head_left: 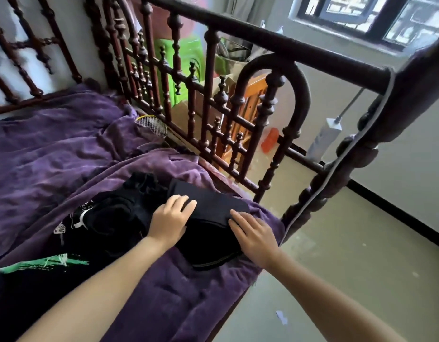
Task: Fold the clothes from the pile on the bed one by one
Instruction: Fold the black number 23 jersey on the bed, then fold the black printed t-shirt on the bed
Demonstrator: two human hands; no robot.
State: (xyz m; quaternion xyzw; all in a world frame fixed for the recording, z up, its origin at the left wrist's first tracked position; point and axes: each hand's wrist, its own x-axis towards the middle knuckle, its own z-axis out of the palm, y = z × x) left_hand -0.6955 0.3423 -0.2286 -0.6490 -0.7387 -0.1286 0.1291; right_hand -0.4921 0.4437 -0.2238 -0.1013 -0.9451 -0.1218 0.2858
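Head view:

1. The folded black garment (211, 233) lies on the purple blanket (65, 149), at the bed corner nearest the wooden rail (240, 134).
2. Its long axis runs from the near bed edge up towards the rail; the hemmed, stitched end points at the near edge.
3. It is plain black, smooth, and stacked in at least 2 layers.
4. The left hand (171, 218) rests flat on the garment's left part, fingers straight.
5. The right hand (253, 235) lies flat on its right edge, fingers extended.
6. The pile (107, 218) of dark clothes touches the garment's left side.
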